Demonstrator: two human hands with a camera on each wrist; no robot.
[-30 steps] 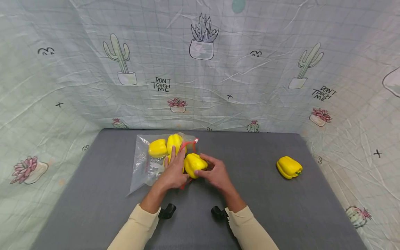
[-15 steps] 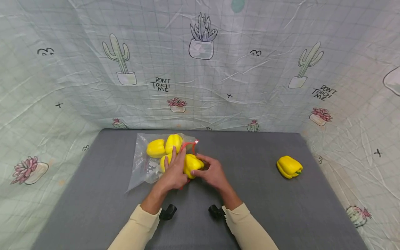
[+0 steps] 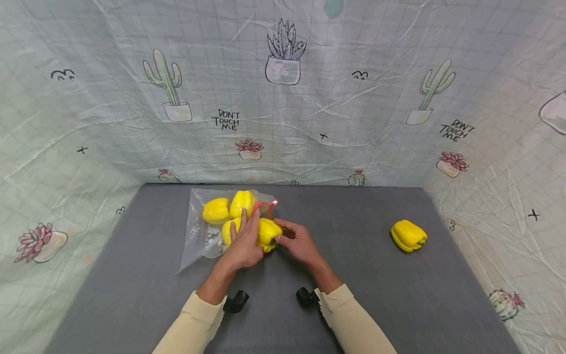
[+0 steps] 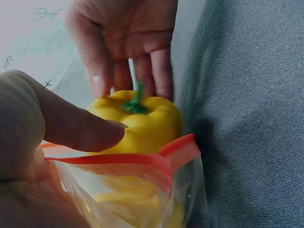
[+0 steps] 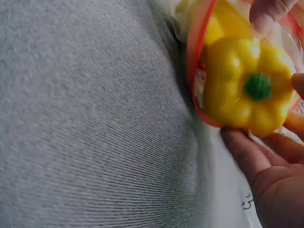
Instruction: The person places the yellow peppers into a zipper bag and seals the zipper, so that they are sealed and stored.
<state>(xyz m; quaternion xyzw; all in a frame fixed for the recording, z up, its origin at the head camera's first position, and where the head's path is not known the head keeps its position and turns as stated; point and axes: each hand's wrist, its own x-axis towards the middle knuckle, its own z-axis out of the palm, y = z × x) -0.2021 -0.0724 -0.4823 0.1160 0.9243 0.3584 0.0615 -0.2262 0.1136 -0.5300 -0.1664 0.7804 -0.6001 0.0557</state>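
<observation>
A clear zip bag (image 3: 192, 243) with a red zip rim lies on the table, several yellow bell peppers (image 3: 216, 211) showing inside. My left hand (image 3: 243, 246) holds the bag at its mouth, fingers across the top. Its thumb (image 4: 90, 126) lies over another bell pepper (image 4: 142, 121), which sits partly inside the red rim (image 4: 118, 161), green stem outward. My right hand (image 3: 298, 241) grips this pepper at its stem end; in the right wrist view the right-hand fingers (image 5: 247, 154) curve along its side. The pepper's inner end is hidden in the bag.
One more yellow bell pepper (image 3: 408, 236) lies on the right part of the grey table (image 3: 353, 275). A patterned cloth (image 3: 283, 123) hangs behind and at both sides.
The bell pepper at the bag's mouth has moved left, farther inside, and its stem now shows. The right hand followed it leftward. The peppers in the bag shifted slightly left.
</observation>
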